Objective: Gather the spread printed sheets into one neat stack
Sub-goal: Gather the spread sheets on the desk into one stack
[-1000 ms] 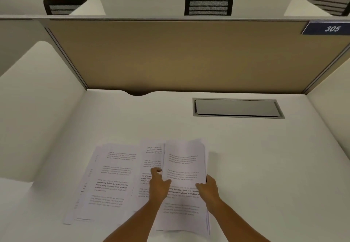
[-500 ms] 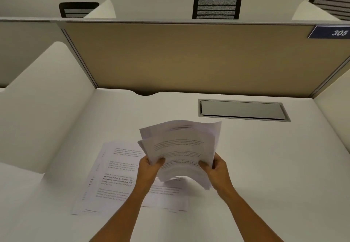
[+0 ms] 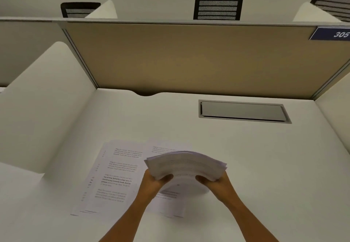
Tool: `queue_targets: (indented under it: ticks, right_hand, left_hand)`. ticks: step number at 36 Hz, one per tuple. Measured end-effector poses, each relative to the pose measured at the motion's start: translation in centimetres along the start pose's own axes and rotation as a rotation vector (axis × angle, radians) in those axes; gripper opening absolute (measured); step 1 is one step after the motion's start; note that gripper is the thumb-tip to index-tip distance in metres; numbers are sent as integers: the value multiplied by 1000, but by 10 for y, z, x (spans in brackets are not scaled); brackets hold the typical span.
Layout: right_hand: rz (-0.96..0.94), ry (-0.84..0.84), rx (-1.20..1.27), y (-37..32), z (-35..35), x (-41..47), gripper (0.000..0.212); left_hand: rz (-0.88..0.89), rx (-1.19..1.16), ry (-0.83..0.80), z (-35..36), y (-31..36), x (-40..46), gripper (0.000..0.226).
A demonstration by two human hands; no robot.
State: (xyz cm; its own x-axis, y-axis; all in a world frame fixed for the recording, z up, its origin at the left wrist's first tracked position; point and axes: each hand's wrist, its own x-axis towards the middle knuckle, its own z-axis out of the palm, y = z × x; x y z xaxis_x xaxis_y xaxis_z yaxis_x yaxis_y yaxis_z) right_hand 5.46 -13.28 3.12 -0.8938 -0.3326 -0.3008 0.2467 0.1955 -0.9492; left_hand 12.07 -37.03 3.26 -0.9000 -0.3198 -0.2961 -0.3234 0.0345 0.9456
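A thick bundle of printed sheets (image 3: 186,163) hangs above the white desk (image 3: 255,166), bowed upward in the middle with its edges fanned. My left hand (image 3: 154,182) grips its left side and my right hand (image 3: 215,182) grips its right side. Below and to the left, more printed sheets (image 3: 111,177) lie flat and overlapping on the desk; the bundle and my arms hide their right part.
A grey metal cable hatch (image 3: 243,111) is set into the desk at the back right. A tan partition (image 3: 189,58) closes the back, white side dividers (image 3: 37,105) flank the desk. Black chair backs (image 3: 217,7) show beyond the partition.
The bundle went from lying on the desk to lifted in both hands, then tipped from facing me to nearly flat and bowed. The sheets on the desk stayed put.
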Motion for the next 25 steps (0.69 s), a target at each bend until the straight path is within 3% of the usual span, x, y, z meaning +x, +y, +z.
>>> queue_targets:
  ticks: [12,16,20,25]
  right_hand:
    - [106,33,-114,15,16,0,13]
    - [129,100,-80,9,20,13,18]
    - [119,81,-63,3,31,24,33]
    - [172,48,19,4,52,30,31]
  left_hand:
    - [-10,38,58,13,-14,-6,28]
    - [-63,15,110,8,-9,4,18]
    - [-4,34,67,-7,2,19,28]
    - [-54,143,97,-25,-1,34,27]
